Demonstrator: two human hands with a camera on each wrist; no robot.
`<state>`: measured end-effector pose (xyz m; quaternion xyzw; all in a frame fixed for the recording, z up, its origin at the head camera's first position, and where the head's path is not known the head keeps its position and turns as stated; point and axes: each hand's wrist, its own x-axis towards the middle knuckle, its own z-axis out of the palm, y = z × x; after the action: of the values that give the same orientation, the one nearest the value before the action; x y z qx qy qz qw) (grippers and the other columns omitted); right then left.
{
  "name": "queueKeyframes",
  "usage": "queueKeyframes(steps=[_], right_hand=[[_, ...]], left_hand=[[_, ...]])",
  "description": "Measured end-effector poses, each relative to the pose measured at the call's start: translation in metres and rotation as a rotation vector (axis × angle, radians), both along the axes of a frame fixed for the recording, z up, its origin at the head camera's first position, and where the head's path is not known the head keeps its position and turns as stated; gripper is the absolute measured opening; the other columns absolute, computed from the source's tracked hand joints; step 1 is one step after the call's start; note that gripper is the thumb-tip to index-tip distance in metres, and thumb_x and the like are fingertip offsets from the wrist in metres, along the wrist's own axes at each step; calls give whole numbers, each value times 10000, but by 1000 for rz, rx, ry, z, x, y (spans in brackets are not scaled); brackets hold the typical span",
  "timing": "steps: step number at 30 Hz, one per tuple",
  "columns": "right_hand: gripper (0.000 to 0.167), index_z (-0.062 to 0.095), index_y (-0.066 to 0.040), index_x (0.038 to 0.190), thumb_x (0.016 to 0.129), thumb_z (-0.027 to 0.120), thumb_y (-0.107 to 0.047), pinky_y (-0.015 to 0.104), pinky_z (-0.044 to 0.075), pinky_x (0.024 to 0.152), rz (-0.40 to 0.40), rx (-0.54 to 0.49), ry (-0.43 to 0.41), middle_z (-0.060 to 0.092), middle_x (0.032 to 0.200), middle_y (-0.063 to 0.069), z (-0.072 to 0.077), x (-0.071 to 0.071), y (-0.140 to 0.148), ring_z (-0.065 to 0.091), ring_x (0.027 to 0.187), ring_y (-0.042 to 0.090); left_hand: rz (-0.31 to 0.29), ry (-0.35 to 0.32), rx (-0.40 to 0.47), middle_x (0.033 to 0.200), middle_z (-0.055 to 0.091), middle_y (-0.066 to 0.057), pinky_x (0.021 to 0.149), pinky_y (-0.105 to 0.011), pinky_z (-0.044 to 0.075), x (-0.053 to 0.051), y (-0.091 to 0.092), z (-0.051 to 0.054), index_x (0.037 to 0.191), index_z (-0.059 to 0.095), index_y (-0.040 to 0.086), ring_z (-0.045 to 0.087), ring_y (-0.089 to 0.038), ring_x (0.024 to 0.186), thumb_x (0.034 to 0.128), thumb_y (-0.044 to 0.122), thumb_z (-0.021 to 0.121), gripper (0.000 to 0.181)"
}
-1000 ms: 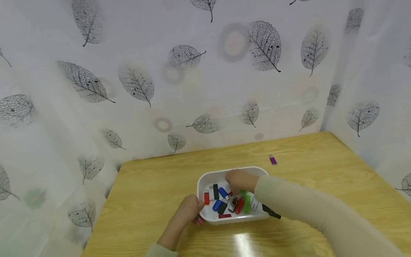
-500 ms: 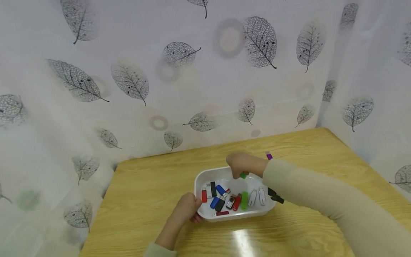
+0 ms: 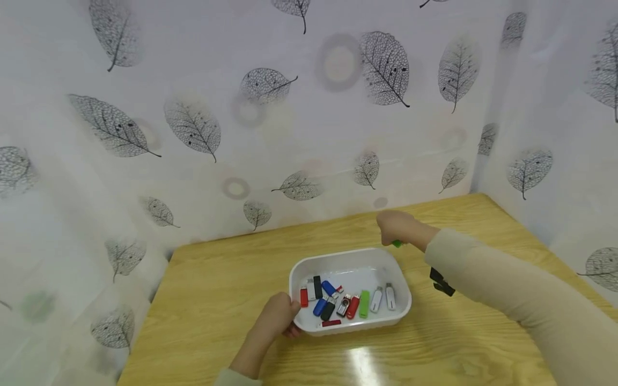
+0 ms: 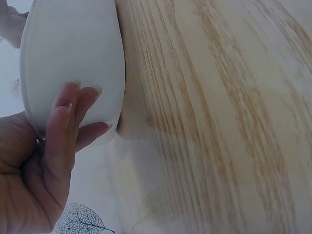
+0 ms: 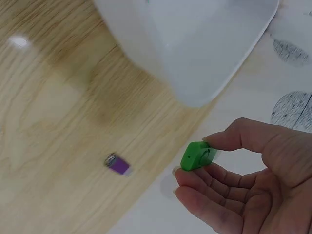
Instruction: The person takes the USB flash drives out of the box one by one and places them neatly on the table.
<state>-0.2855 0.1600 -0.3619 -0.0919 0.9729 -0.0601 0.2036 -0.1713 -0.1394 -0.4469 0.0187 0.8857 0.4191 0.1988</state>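
My right hand [image 3: 399,226] pinches a green USB flash drive [image 5: 196,156] between thumb and fingers, above the table beyond the tray's far right corner. The white plastic tray [image 3: 367,274] sits on the table with several USB drives lying in its near half. Among them are a green one [image 3: 364,304], two white ones [image 3: 376,299], a red one [image 3: 353,307] and a blue one [image 3: 320,307]. At the tray's left end my left hand [image 3: 276,315] grips the rim, fingers against the outer wall [image 4: 73,53] in the left wrist view.
A purple USB drive [image 5: 118,165] lies on the wooden table [image 3: 227,279] outside the tray; in the head view the right arm hides it. A leaf-printed white curtain [image 3: 309,134] rises behind the table's back edge and at both sides.
My right hand has lifted the green USB drive out of the tray and carried it right and away, past the far rim. The left hand has kept its hold on the tray.
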Motion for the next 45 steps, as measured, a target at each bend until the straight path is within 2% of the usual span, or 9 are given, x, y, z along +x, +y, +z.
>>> queueKeyframes(steps=[4,9,12,17,21,26,31,37,45], right_hand=[[141,499,-90,656,687,490,48,191,370,394,-26,-24,12,546,599,43,-12,-4,20,431,437,101],[164,530,-81,642,762,563,26,192,362,398,-79,-56,7,555,585,53,-27,-9,41,417,441,98],[202,520,-88,624,786,518,33,192,354,388,-110,-90,-29,515,535,29,-37,-13,53,394,418,91],[247,433,-136,563,705,420,65,185,306,378,-180,-121,-73,409,474,-15,-50,-23,68,347,390,77],[171,429,-103,619,667,425,61,189,340,385,-223,-142,-65,447,550,28,-57,-29,75,381,410,93],[171,402,-87,672,651,456,73,200,352,393,-268,-184,-44,431,622,63,-78,-35,76,367,448,112],[207,403,-92,671,630,494,90,199,296,417,-238,-178,-14,400,657,55,-96,-34,71,302,522,129],[218,398,-102,640,618,463,106,208,328,435,-234,-190,52,419,650,47,-98,-32,71,345,558,148],[171,431,-73,673,674,457,96,216,350,442,-234,-205,58,404,639,51,-91,-32,76,352,546,144]], left_hand=[[9,-23,-12,538,600,-92,431,-286,526,1,-1,-1,810,567,-64,596,-162,437,893,75,459,194],[19,-43,-22,551,604,-95,439,-282,528,5,-4,-3,822,561,-65,605,-170,452,896,78,463,189],[12,-46,-18,549,605,-97,435,-286,528,7,-5,-4,806,555,-64,609,-176,451,891,73,460,188],[1,-40,9,537,608,-93,427,-285,526,11,-6,-4,784,553,-58,607,-169,443,885,74,449,196],[-4,-33,17,531,609,-88,425,-283,525,10,-8,-5,769,555,-53,604,-159,438,881,78,445,205],[-2,-36,-10,532,604,-84,427,-275,521,12,-14,-4,778,557,-54,601,-156,439,888,83,455,203],[-1,-25,-19,512,595,-76,413,-278,513,18,-20,-5,757,547,-50,592,-151,418,880,81,459,200],[-8,-28,-16,491,593,-68,402,-281,507,20,-23,-6,727,549,-36,583,-139,403,870,78,456,205],[-12,-21,-13,501,590,-71,407,-283,512,16,-19,-7,743,553,-43,584,-145,408,886,86,458,215]])
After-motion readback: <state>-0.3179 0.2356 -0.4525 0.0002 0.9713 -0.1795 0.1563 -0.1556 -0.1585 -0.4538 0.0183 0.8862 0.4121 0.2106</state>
